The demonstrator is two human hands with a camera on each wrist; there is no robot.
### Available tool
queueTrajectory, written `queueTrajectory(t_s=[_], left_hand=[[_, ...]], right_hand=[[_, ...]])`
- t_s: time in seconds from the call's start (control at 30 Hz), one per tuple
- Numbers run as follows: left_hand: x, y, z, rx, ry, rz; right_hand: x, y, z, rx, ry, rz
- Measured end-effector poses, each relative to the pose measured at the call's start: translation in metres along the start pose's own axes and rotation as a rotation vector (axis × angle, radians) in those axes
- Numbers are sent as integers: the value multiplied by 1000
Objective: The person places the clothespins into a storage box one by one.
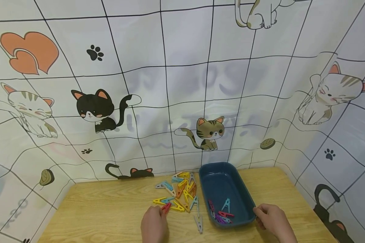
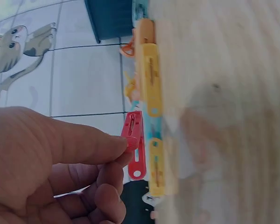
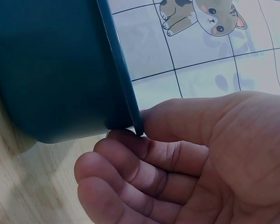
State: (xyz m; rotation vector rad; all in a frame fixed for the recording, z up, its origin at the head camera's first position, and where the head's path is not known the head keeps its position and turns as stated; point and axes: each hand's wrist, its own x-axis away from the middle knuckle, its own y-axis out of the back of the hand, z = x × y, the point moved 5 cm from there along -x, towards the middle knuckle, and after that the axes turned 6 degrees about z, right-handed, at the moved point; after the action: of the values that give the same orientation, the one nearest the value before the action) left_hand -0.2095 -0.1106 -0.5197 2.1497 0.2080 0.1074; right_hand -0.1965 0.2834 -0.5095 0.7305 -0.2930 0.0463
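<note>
My left hand (image 1: 154, 224) pinches a red clothespin (image 2: 133, 144) between thumb and forefinger, at the near side of a loose heap of clothespins (image 1: 187, 194) in yellow, orange, blue and grey. With thumb and curled fingers, my right hand (image 1: 272, 219) grips the rim of a dark blue tub (image 1: 246, 189) at its near right corner. Inside the tub, at its near end, lie several clothespins, among them a light blue one (image 1: 226, 204), a red one (image 1: 226, 214) and purple ones (image 1: 220, 218). A grey clothespin (image 1: 198, 224) lies apart from the heap, between left hand and tub.
All of this rests on a light wooden table (image 1: 109, 209). A white sheet (image 1: 182, 84) with black grid lines and cartoon cats rises behind the table and along both sides. The tub's far end stands close to the back edge.
</note>
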Motion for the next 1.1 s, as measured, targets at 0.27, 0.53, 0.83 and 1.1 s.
queueTrajectory(t_s=[0.27, 0.53, 0.83, 1.1], left_hand=[[10, 14, -23, 37, -116, -91], [23, 17, -51, 41, -228, -124], [37, 0, -77, 61, -313, -37], [46, -10, -94, 60, -455, 0]], right_hand=[[-1, 0, -1, 1, 3, -3], [-1, 0, -1, 6, 3, -1], [0, 1, 0, 17, 8, -2], [1, 1, 1, 20, 9, -4]])
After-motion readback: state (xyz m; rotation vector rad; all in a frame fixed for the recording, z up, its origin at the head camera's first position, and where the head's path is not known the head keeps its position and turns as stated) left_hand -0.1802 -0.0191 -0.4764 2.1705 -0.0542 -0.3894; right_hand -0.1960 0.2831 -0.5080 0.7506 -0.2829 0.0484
